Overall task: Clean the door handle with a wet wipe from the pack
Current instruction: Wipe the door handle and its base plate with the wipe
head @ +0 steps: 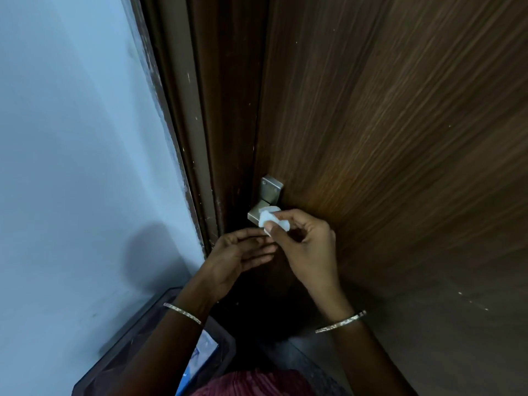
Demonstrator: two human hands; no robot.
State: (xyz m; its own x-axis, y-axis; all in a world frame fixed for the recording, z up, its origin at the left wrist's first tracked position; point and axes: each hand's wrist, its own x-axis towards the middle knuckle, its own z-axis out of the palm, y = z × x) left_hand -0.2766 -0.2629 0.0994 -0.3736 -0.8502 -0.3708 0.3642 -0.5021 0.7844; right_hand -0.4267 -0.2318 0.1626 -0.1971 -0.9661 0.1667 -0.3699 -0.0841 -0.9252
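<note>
Where the door handle [255,215] stands off the brown wooden door [400,138], the right hand [303,241] holds a crumpled white wet wipe [271,221] against the lever. The right fingers [288,216] and thumb are clamped on the wipe in a pinch, and the remaining fingers are curled in towards the palm. The wipe touches the top of the lever. A bare end of the metal shows just left of the pinching fingers, and the mounting plate with its two screws stands just above them.

The left hand [237,258] is held palm-up just below the right fingers. Its fingers [257,234] are straight and slightly apart and grasp nothing. Their tips lie just beneath the wipe and the right thumb; whether they touch the wipe cannot be told.

Each wrist carries a thin metal bangle, left [183,312] and right [341,321].

The dark door frame [200,138] runs just left of both hands, with a pale blue wall [71,138] beyond it. Well below the left fingers, under the forearm, is a dark container [137,338] holding a blue-and-white item [204,352]; whether it is the wipe pack cannot be told. A red pleated garment [251,384] shows at the bottom edge.
</note>
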